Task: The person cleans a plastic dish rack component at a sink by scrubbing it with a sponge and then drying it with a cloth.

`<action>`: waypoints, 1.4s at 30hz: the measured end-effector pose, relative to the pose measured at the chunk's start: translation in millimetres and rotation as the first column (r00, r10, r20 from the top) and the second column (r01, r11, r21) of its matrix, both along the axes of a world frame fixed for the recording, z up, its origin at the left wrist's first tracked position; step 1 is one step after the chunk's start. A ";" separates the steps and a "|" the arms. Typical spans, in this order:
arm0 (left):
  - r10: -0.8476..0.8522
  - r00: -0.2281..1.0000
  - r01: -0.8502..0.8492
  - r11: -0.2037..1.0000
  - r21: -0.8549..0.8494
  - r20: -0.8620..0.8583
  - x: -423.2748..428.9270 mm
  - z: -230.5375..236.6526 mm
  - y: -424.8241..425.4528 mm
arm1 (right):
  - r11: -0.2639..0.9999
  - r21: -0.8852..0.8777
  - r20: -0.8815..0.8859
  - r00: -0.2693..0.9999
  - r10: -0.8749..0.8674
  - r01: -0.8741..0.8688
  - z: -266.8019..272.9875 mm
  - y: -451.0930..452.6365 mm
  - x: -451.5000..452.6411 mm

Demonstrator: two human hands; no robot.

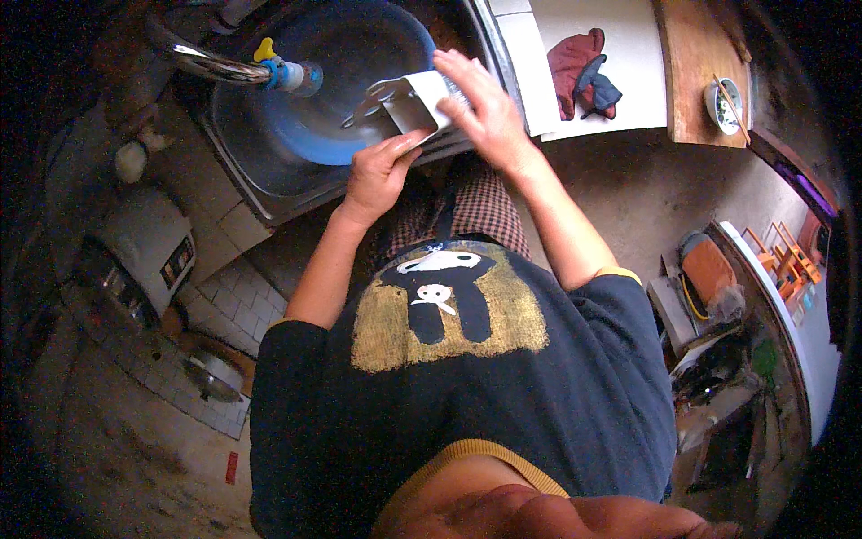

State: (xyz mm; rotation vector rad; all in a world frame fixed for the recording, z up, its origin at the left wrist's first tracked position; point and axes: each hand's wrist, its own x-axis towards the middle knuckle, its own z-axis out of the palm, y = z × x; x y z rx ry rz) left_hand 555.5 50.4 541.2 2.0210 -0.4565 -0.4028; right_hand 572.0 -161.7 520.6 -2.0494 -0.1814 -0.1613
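Note:
Over a metal sink, my left hand grips the near edge of a pale, open-ended box-shaped holder, tilted towards the basin. My right hand lies against the holder's far right side, its fingers partly spread; whether it grips the holder is not clear. Wet, shiny spots or holes show at the open end of the holder. Below it is a large blue plastic basin that stands in the sink. Left of both hands, a curved chrome faucet with a blue and clear nozzle and a yellow lever reaches over the basin.
The metal sink rim runs below the basin. Right of it, a dark red and grey cloth lies on a white counter. Farther right, a bowl with chopsticks stands on a wooden board. A rice-cooker-like appliance stands at left.

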 end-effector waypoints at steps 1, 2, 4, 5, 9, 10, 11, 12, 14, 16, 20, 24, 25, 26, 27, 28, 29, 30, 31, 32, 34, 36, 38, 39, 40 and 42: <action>0.006 1.000 -0.006 1.000 0.015 0.030 0.1 -2.5 0.2 | 0.999 -0.030 0.034 0.999 0.031 -0.030 9.8 5.8 -4.7; 0.011 0.998 -0.013 0.999 0.030 0.059 0.3 -4.0 0.2 | 0.998 0.020 0.066 0.996 0.054 -0.055 19.3 14.4 -8.3; 0.008 0.995 -0.013 0.999 0.050 0.097 -1.1 -4.4 2.7 | 0.996 -0.003 0.136 0.987 0.084 -0.084 41.4 26.2 -13.6; 0.004 0.991 -0.014 0.998 0.068 0.137 -1.9 -4.5 4.0 | 0.996 -0.001 0.134 0.987 0.084 -0.084 37.6 24.9 -11.9; -0.048 0.982 0.035 0.997 0.074 0.185 -4.1 -0.8 2.9 | 0.996 -0.069 0.106 0.994 -0.042 0.049 0.4 4.3 8.7; -0.062 0.985 0.050 0.996 0.076 0.161 -4.5 0.7 2.2 | 0.997 -0.060 0.097 0.995 -0.037 0.043 -0.9 5.6 5.8; -0.076 0.988 0.066 0.995 0.077 0.138 -4.0 1.4 1.5 | 0.998 -0.051 0.088 0.996 -0.033 0.037 -0.2 9.0 0.4; -0.073 0.988 0.063 0.995 0.080 0.135 -5.3 0.3 3.2 | 0.999 -0.049 0.120 0.993 0.020 -0.014 13.8 15.5 -0.2; -0.068 0.989 0.055 0.993 0.103 0.129 -8.2 -4.3 7.9 | 0.996 -0.023 0.136 0.987 0.084 -0.081 42.3 28.7 -5.5; -0.077 0.982 0.052 0.988 0.145 0.175 -7.9 -8.6 11.6 | 0.994 -0.045 0.140 0.984 0.110 -0.105 42.9 27.3 -4.0; 0.039 0.993 -0.043 0.998 0.038 0.111 -8.4 -6.6 6.9 | 0.999 -0.039 0.050 0.999 0.008 -0.006 -5.7 6.3 -0.2; -0.035 0.978 0.015 0.995 0.099 0.207 -6.4 -13.9 14.4 | 0.992 0.012 0.118 0.985 0.124 -0.127 40.3 32.3 -9.1; -0.048 0.982 0.023 0.990 0.137 0.182 -5.8 -12.4 15.5 | 0.984 -0.074 0.139 0.975 0.170 -0.161 51.0 32.7 -10.0; -0.060 0.986 0.032 0.984 0.174 0.157 -5.1 -10.3 16.1 | 0.987 -0.032 0.122 0.980 0.158 -0.156 43.5 32.0 -9.2; -0.064 0.986 0.036 0.985 0.172 0.157 -2.5 -5.8 12.9 | 0.990 0.005 0.105 0.984 0.141 -0.143 32.6 27.2 -6.2; -0.039 0.990 0.019 0.989 0.149 0.136 0.9 -0.7 9.0 | 0.991 0.058 0.094 0.989 0.118 -0.123 20.4 20.8 -0.9; -0.015 0.993 0.000 0.992 0.127 0.114 3.7 4.2 5.7 | 0.991 0.109 0.117 0.991 0.061 -0.073 4.9 15.8 0.9; 0.030 0.998 -0.038 0.989 0.142 0.059 5.8 8.6 4.0 | 0.986 0.167 0.016 1.000 -0.007 0.005 -12.0 12.7 -0.3; 0.031 0.998 -0.039 0.989 0.142 0.058 9.1 13.9 2.2 | 0.972 0.218 -0.093 0.994 -0.065 0.084 -18.9 9.8 -2.3; -0.023 0.999 0.015 0.985 0.171 0.043 13.8 20.1 -0.2 | 0.952 0.274 -0.215 0.973 -0.080 0.139 -22.4 2.4 -7.0; -0.090 0.993 0.077 0.982 0.172 0.070 14.4 20.9 -1.4 | 0.863 0.429 -0.345 0.932 -0.115 0.266 -19.5 -4.6 -12.1; -0.117 0.988 0.093 0.971 0.222 0.101 16.1 26.3 -4.4 | 0.632 0.690 -0.341 0.929 -0.145 0.352 -11.2 -1.1 -12.5; -0.155 0.980 0.117 0.957 0.265 0.127 17.6 30.7 -9.3 | 0.507 0.803 -0.283 0.949 -0.141 0.315 10.6 5.1 -13.5; -0.177 0.971 0.121 0.944 0.307 0.161 17.3 31.7 -11.2 | 0.524 0.805 -0.254 0.960 -0.120 0.278 16.7 6.8 -14.3; -0.199 0.961 0.122 0.929 0.349 0.194 17.1 33.0 -12.3 | 0.710 0.680 -0.191 0.979 -0.072 0.185 16.6 7.1 -14.5; -0.223 0.956 0.144 0.923 0.357 0.192 17.2 37.9 -13.5 | 0.932 0.343 -0.072 0.993 -0.097 0.116 22.8 6.7 -13.1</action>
